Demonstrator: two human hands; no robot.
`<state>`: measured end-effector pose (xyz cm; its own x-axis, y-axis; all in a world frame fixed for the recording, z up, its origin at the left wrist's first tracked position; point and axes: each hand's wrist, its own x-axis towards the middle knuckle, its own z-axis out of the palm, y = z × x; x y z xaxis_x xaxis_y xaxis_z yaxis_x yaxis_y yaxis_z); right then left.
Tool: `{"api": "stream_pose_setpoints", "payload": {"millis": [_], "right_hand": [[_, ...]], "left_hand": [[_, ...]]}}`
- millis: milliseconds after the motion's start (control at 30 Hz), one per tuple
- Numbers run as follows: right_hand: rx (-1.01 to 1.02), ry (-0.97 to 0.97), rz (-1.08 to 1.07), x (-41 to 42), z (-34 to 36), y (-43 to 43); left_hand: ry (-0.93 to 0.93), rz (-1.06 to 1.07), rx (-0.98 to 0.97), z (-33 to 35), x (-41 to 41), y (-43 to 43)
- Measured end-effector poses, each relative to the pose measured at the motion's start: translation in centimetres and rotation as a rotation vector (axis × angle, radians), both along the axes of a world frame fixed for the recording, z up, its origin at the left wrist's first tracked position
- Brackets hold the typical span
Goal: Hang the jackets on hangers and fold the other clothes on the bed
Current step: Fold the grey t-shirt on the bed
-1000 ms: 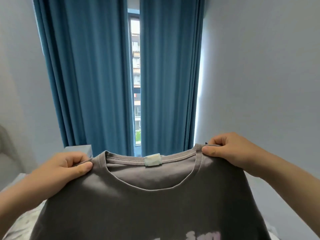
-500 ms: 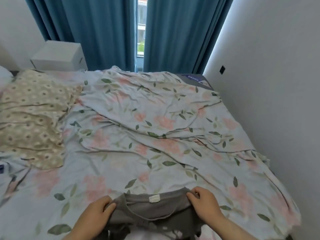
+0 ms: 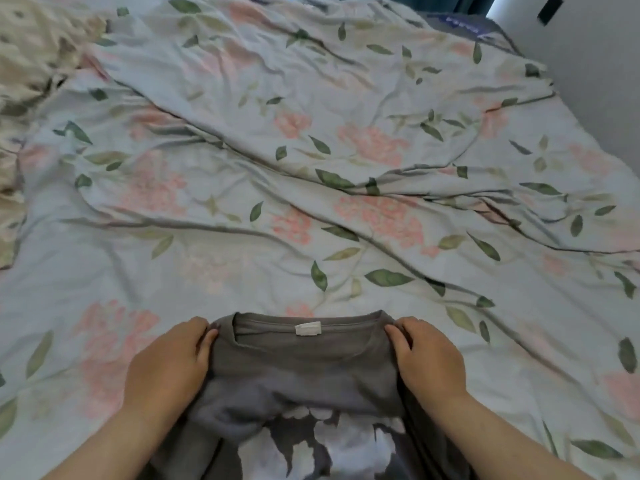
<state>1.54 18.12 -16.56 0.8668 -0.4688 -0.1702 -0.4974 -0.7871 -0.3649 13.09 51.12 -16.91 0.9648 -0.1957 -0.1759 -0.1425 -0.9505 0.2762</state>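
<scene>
A grey T-shirt point(image 3: 298, 372) with a white print on its front lies at the near edge of the bed, collar pointing away from me, a white label inside the neck. My left hand point(image 3: 169, 365) grips the shirt's left shoulder beside the collar. My right hand point(image 3: 427, 362) grips the right shoulder in the same way. Both hands rest low on the bedding, and the shirt's lower part runs out of view at the bottom.
The floral light-blue bed cover point(image 3: 311, 188) is rumpled with long creases across the middle. A beige patterned cloth point(image 3: 24, 81) lies at the far left. A grey wall point(image 3: 595, 74) borders the bed on the right.
The shirt, held up in front of the curtains a second ago, has come down onto the bed. My view has tipped down and closer to the bedding. Both hands keep their hold.
</scene>
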Motion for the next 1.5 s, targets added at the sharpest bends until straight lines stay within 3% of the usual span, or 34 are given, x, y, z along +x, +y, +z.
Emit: {"api": "stream_pose_setpoints", "payload": {"millis": [133, 267, 567, 700, 867, 1233, 1400, 1500], "right_hand": [[-0.289, -0.033, 0.282, 3.5, -3.9, -2.0], [-0.322, -0.189, 0.385, 8.8, -5.6, -3.9], [-0.294, -0.248, 0.247, 21.6, -8.1, -8.3], [-0.299, -0.274, 0.19, 24.6, -8.6, -9.2], [-0.292, -0.341, 0.194, 26.3, -8.9, -9.6], [-0.293, -0.309, 0.13, 26.5, -9.0, -9.8], [-0.084, -0.199, 0.087, 24.3, -6.5, -7.7], [0.013, -0.095, 0.11, 19.5, -4.9, -6.6]], "left_hand": [[-0.17, -0.189, 0.132, -3.6, 4.8, -0.7], [-0.338, -0.282, 0.192, -5.5, 11.2, -2.4], [-0.424, -0.268, 0.197, -7.0, 24.1, -6.0], [-0.443, -0.238, 0.089, -7.4, 27.1, -6.8], [-0.416, -0.11, 0.019, -8.1, 28.3, -6.9], [-0.443, -0.088, -0.027, -8.6, 28.6, -6.9], [-0.429, -0.015, -0.003, -4.8, 25.7, -8.6], [-0.37, -0.017, -0.246, -3.0, 19.7, -11.2]]}}
